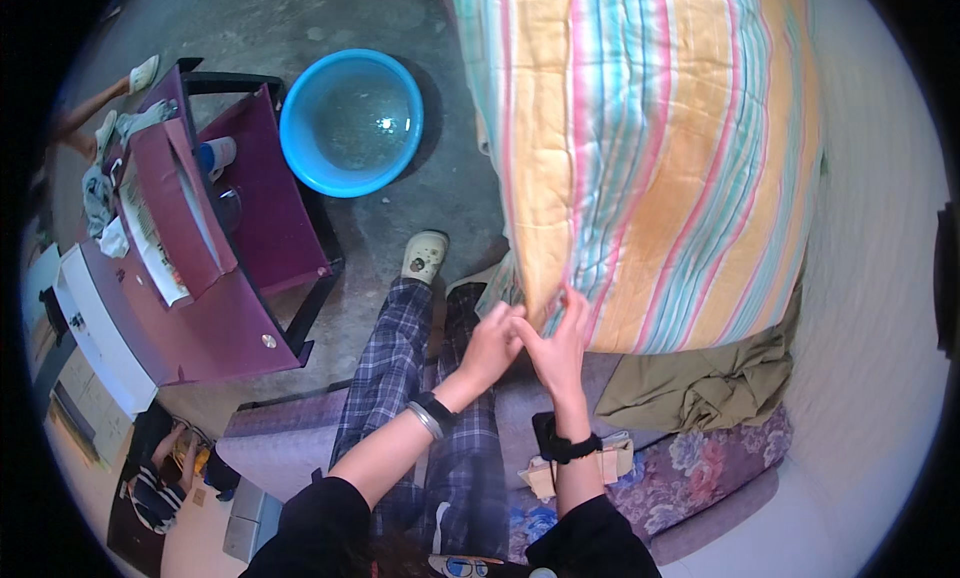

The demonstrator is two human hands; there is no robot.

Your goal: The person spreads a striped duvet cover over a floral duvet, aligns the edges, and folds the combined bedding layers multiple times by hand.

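Observation:
A striped quilt (pixel 637 173) in orange, teal and pink spreads over the right of the head view, its near corner coming down to a point between my hands. My left hand (pixel 491 345) pinches the edge at that corner with bent fingers. Beside it, my right hand (pixel 559 345) holds the same corner between thumb and fingers, its fingertips on the fabric. The two hands are close together, the right thumb by the left fingers. What lies inside the fingers is partly hidden.
A blue plastic basin (pixel 351 123) with water stands on the concrete floor, beside a purple table (pixel 217 345) bearing a box and cloths. Olive cloth (pixel 697 390) lies on a floral sofa (pixel 697 473). Another person's legs (pixel 90 117) show at far left; another person (pixel 157 492) is at lower left.

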